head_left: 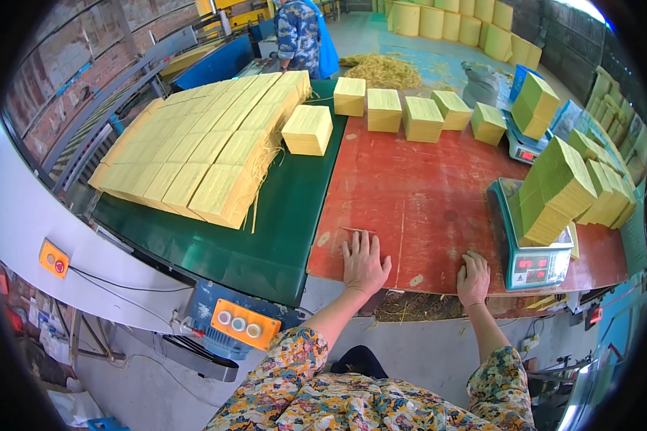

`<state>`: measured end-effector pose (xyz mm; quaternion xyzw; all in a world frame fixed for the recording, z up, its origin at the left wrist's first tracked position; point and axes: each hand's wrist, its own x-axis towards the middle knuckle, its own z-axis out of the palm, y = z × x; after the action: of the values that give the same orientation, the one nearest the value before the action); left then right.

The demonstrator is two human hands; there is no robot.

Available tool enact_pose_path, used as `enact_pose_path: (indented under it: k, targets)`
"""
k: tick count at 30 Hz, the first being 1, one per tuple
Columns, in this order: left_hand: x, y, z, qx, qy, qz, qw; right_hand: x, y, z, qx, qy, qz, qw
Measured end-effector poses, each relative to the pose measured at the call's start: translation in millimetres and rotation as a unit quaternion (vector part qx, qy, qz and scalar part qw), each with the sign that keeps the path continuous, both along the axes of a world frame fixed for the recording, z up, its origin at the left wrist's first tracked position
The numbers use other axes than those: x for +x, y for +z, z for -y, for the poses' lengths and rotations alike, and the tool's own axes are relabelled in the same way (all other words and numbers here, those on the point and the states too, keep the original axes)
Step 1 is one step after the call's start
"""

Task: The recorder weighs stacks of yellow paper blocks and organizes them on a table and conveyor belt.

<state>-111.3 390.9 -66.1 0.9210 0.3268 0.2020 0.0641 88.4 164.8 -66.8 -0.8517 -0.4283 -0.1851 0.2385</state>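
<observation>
My left hand lies on the near edge of the red tabletop, its fingers spread and nothing in them. Farther right, my right hand rests on the same edge with fingers lightly bent, also holding nothing. Just beyond it stands a teal and white digital scale with a lit red display, bearing a tall, slightly leaning stack of yellow paper sheets. A second scale behind it carries another yellow stack. Several smaller blocks of yellow paper stand along the table's far side.
On the left, a green conveyor belt holds rows of yellow paper blocks and one separate block. An orange button box sits at its near end. More stacks stand far right. Beyond, a person in camouflage stands near loose straw-like scraps.
</observation>
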Motion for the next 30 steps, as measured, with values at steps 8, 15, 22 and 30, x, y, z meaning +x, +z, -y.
enact_pose_path:
  k: [8, 15, 22, 30]
  targets:
    - [0.5, -1.0, 0.0, 0.005, 0.004, 0.001, 1.000, -0.6, 0.5, 0.0, 0.001, 0.003, 0.004, 1.000]
    - [0.7, -1.1, -0.1, 0.004, 0.001, 0.002, 1.000, -0.5, 0.5, 0.0, -0.001, 0.000, 0.000, 1.000]
    - [0.7, -1.0, 0.0, 0.000, 0.000, 0.002, 1.000, -0.3, 0.1, 0.5, 0.001, 0.003, -0.005, 1.000]
    - [0.7, -1.5, 0.1, -0.002, 0.001, 0.000, 1.000, -0.1, -0.2, 0.3, -0.006, -0.007, -0.004, 1.000]
